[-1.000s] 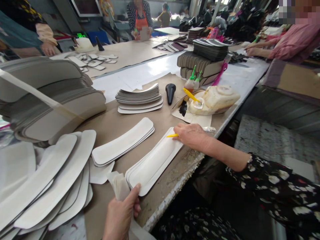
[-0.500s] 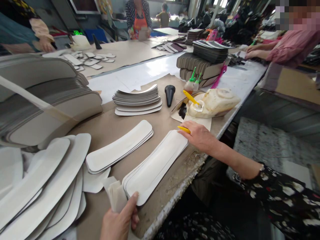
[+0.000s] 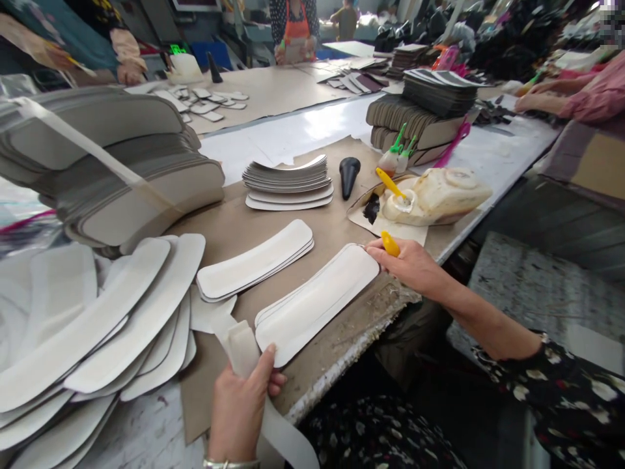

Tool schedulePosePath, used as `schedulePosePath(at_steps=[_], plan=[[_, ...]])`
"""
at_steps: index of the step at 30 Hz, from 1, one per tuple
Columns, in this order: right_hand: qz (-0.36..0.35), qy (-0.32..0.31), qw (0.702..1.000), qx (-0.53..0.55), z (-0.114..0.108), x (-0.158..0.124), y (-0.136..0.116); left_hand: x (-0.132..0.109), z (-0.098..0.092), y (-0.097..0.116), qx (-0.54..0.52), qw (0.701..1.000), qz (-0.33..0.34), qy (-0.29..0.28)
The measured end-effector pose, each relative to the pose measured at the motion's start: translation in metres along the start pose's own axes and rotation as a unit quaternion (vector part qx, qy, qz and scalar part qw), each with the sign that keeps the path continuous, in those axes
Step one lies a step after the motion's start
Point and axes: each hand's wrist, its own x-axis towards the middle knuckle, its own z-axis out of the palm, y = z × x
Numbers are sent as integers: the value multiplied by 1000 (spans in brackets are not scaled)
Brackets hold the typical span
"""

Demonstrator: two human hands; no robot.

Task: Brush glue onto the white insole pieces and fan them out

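Observation:
A white curved panel (image 3: 319, 303) lies slantwise over others like it near the table's front edge. My left hand (image 3: 244, 404) pinches its near end between thumb and fingers, with a folded white strip (image 3: 243, 347) also held in that hand. The strip's tail hangs down beside my wrist. At the panel's far end my right hand (image 3: 413, 266) is closed, fingertips on the corner, with a yellow handle (image 3: 390, 243) sticking up from the grip. The tool's other end is hidden. Left of the panel rests a small pile of similar panels (image 3: 256, 262).
Loose white panels (image 3: 137, 319) overlap at left, before tall strapped stacks (image 3: 180, 192). Beyond are a neat panel stack (image 3: 288, 176), a black tapered object (image 3: 349, 176) and a cut-open plastic container (image 3: 449, 195) with a yellow-handled tool. Co-workers stand around the tables.
The panel's far end is slightly raised by my right hand, and the yellow handle has swung upright. The view has shifted, moving the table things rightward in the picture.

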Motion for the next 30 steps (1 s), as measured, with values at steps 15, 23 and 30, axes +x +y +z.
schedulePosePath(at_steps=[15,23,30], plan=[[98,-78,985,116,13,-23,-7,-13,-17,-17,-213,976,1,-37],[77,-68,984,144,18,-36,-14,-18,-23,-16,-268,963,-32,-22],[116,-91,962,229,18,-41,-20,-24,-28,-18,-292,956,-8,-36]])
